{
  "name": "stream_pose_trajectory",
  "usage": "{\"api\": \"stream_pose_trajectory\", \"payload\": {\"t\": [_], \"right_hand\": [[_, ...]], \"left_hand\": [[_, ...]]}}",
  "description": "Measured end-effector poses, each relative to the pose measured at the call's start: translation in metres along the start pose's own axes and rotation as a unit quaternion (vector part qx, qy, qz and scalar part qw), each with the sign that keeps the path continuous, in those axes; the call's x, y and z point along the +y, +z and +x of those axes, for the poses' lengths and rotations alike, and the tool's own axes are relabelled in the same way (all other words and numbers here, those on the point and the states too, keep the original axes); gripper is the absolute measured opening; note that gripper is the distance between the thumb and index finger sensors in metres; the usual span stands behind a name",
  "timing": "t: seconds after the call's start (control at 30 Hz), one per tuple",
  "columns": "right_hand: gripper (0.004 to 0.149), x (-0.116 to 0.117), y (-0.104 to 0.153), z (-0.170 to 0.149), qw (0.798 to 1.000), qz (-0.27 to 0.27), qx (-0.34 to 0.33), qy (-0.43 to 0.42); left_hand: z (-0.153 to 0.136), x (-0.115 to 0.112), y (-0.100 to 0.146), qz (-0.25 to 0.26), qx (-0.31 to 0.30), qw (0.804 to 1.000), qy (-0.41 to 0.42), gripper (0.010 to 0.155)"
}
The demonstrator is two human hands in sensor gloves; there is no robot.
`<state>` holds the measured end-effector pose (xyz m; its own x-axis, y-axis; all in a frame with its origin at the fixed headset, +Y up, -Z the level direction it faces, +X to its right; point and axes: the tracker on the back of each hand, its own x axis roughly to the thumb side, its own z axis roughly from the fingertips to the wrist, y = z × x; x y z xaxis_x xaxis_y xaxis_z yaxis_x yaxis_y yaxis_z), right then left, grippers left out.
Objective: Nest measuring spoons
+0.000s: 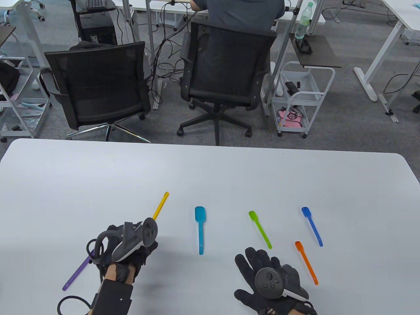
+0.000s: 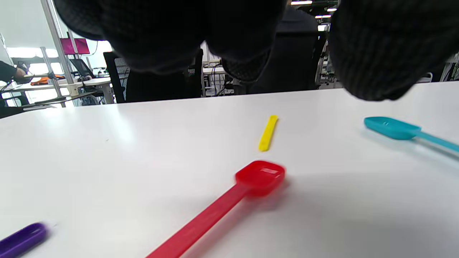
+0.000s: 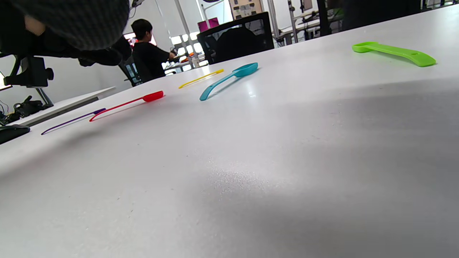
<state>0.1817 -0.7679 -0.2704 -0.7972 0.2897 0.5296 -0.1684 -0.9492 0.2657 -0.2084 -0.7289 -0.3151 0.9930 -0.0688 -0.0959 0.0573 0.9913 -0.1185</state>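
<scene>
L hand (image 1: 126, 249) sits low over the near-left part of the white table (image 1: 210, 177), back up w/ tracker on top, fingers curled under & hidden from above; the L wrist view shows dark fingers (image 2: 387, 50) hanging above the table w/ nothing between them, but can't tell how wide they are. R hand (image 1: 267, 279) is near the bottom edge, palm down, fingers (image 1: 251, 262) spread wide & pointing away from the person, holding nothing; whether it touches the table I can't tell. Seven measuring spoons lie apart in a loose row. Purple spoon (image 1: 77, 274) is far left, long axis diagonal, handle end toward the near-left, upper part hidden under the L hand. Red spoon (image 2: 229, 200) lies under the L hand, hidden from above; in the wrist view its bowl points away & to the right, open side up. Yellow spoon (image 1: 160, 205) runs diagonally away to the right from beside the L tracker. Teal spoon (image 1: 200, 228) lies nearly straight front-to-back, bowl at the far end. Green spoon (image 1: 260, 229) has its bowl far-left, handle slanting near-right, ending just beyond the R fingertips. Blue spoon (image 1: 312, 226) & orange spoon (image 1: 306, 262) slant the same way, bowls at the far end; orange lies just beside the R hand on its right.
</scene>
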Motion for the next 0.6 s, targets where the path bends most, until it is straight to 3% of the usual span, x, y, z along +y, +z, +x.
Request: {"api": "stream_pose_trajectory", "payload": {"t": [0.27, 0.6], "right_hand": [[0.092, 0.0, 0.0, -0.001, 1.0, 0.003, 0.005, -0.001], [0.092, 0.001, -0.001, -0.002, 1.0, 0.008, 0.01, 0.0]], "left_hand": [[-0.037, -0.036, 0.003, -0.054, 0.008, 0.998, -0.014, 0.084], [-0.05, -0.059, -0.003, -0.083, 0.029, 0.996, -0.014, 0.082]]}}
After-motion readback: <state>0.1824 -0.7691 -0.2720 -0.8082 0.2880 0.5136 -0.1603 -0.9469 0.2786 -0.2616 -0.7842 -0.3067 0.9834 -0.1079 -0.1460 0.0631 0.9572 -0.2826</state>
